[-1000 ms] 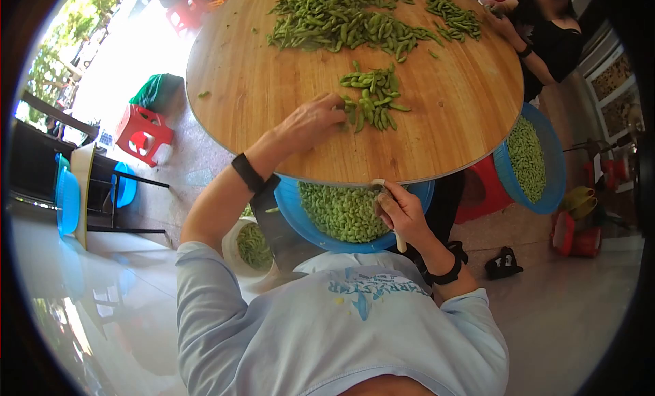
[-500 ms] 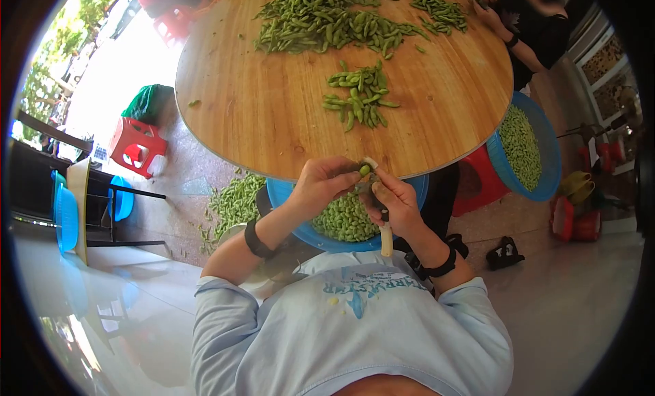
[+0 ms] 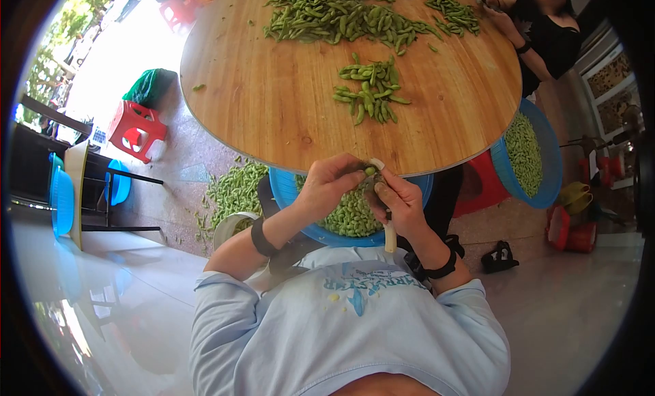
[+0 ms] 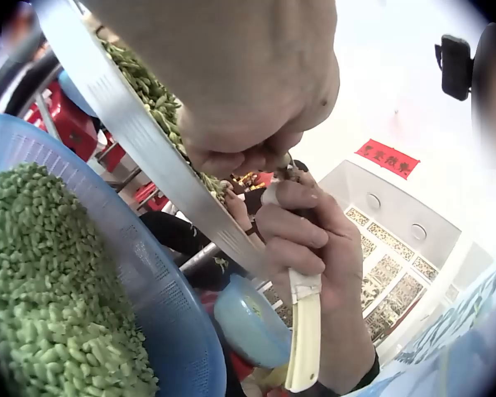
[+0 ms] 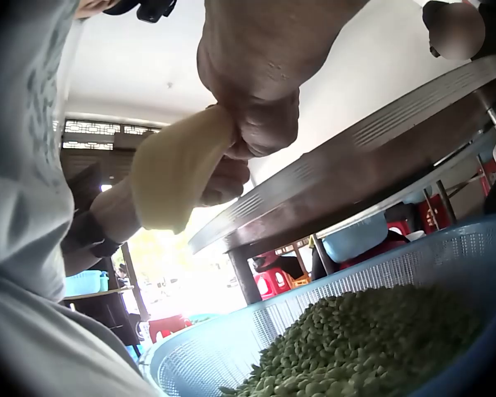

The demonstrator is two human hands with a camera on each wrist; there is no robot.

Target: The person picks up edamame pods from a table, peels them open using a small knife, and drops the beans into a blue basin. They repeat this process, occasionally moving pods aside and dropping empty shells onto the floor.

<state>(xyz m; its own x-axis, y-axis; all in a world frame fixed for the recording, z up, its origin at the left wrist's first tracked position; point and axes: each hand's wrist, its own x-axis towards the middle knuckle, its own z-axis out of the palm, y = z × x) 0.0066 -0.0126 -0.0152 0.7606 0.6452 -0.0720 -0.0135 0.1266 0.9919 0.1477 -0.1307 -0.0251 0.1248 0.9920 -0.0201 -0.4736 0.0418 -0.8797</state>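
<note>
Over the table's near edge my two hands meet. My left hand [image 3: 327, 188] pinches a green soybean pod [image 3: 370, 171] between thumb and fingers, against the fingertips of my right hand [image 3: 404, 203]. My right hand grips a cream-handled knife [image 3: 389, 237]; the handle [image 4: 304, 351] points down out of the fist, while the blade end is hidden in the fingers. A white wrap [image 4: 270, 194] covers one right fingertip. Below the hands sits a blue basket [image 5: 256, 318] of shelled green beans [image 3: 351, 217]. A small heap of pods [image 3: 372, 89] lies on the round wooden table [image 3: 273, 116].
A larger pod pile [image 3: 327, 17] covers the table's far side. Pods [image 3: 235, 191] lie scattered on the floor at left beside a white bucket [image 3: 230, 227]. Another blue basket of beans [image 3: 524, 153] stands at right. A person in black [image 3: 546, 34] sits across. A red stool [image 3: 136, 131] is at left.
My left hand has come back from the small heap on the table to my right hand, bringing a pod. Over the last half second both hands stay together there.
</note>
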